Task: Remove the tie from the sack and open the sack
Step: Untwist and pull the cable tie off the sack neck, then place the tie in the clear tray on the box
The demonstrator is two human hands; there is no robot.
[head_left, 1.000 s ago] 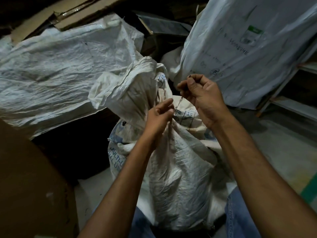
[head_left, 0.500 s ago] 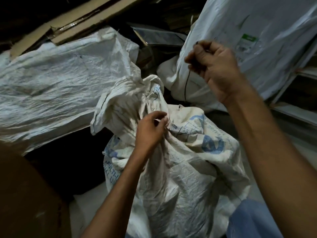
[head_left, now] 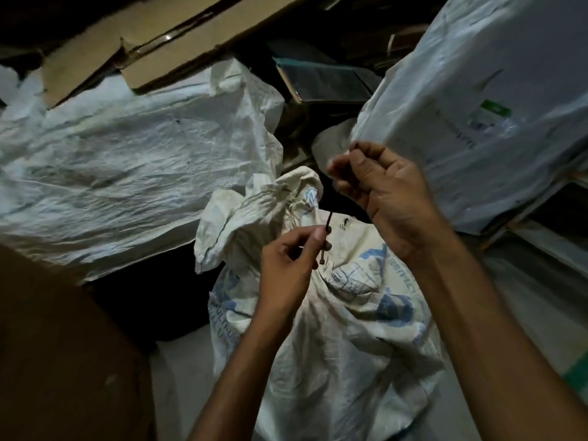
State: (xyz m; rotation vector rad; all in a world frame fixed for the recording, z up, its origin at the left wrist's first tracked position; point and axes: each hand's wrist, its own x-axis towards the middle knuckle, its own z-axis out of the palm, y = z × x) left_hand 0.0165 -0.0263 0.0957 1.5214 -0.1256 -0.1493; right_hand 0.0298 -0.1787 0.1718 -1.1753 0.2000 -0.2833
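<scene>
A white woven sack (head_left: 350, 345) with blue print stands in front of me, its crumpled neck (head_left: 270, 202) loose and flopped to the left. The thin dark tie (head_left: 327, 230) is off the sack and hangs above it. My left hand (head_left: 289, 268) pinches the tie's lower part between thumb and forefinger, just over the sack's neck. Higher and to the right, my right hand (head_left: 381, 195) has its fingertips pinched together on what seems to be the tie's upper end. The stretch of tie between the hands is lost against the dark background.
A large white sack (head_left: 127, 170) lies at the left and another bulky white bag (head_left: 493, 106) leans at the right. A brown cardboard box (head_left: 63, 361) stands at lower left, flattened cardboard (head_left: 159, 49) at the top, and a shelf frame (head_left: 553, 246) at the right edge.
My right hand pulled the tie up off the sack's neck, then came back down. My left hand let go of the neck and took hold of the tie's lower part. The neck has slackened.
</scene>
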